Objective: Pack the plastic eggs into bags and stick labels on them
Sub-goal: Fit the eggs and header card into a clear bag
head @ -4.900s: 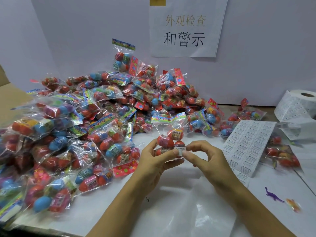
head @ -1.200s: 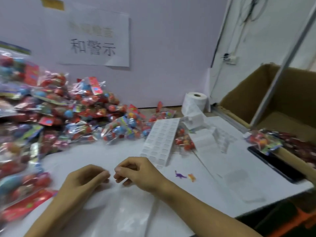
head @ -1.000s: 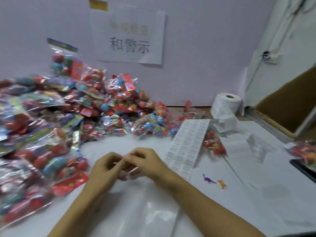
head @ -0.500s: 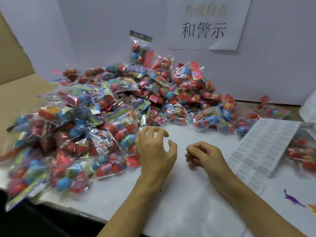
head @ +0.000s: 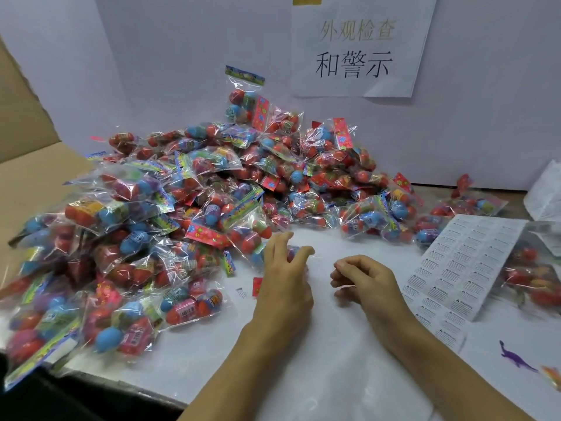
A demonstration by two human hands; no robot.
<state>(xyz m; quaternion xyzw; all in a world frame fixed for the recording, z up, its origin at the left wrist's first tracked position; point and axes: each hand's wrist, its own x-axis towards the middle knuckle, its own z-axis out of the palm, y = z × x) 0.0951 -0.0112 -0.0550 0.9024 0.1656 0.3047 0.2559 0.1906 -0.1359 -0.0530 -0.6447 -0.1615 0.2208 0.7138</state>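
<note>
Far left: a cardboard box flap (head: 21, 117) standing against the pale wall. Spread from the left edge to the middle of the white table (head: 334, 344): a big heap of clear bags of plastic eggs (head: 188, 208), red, blue and purple shells under crinkled film, bright printed header cards on the bags, one bag (head: 243, 98) propped upright at the top against the wall.

At the heap's right-hand edge, the left hand (head: 283, 281), palm down, fingers spread and bent like a claw over a bag of eggs (head: 293, 253) at the heap's edge; fingertips on or just above the film, contact hard to tell through the blur, nothing clearly gripped.

Just beside it to the right, apart from it, the right hand (head: 364, 278), fingers curled inward with thumb near the fingertips, resting on the table; whether something small and clear is pinched there cannot be told.

Above, taped to the wall: a paper sign (head: 358, 47) with printed Chinese characters.

Right of the hands: a sheet of warning labels (head: 461, 268), white, in rows, lying flat and partly over more bagged eggs (head: 534, 284). Near the right corner of the table: a small purple dinosaur figure (head: 513, 358), an orange one (head: 551, 373) just beside it.
</note>
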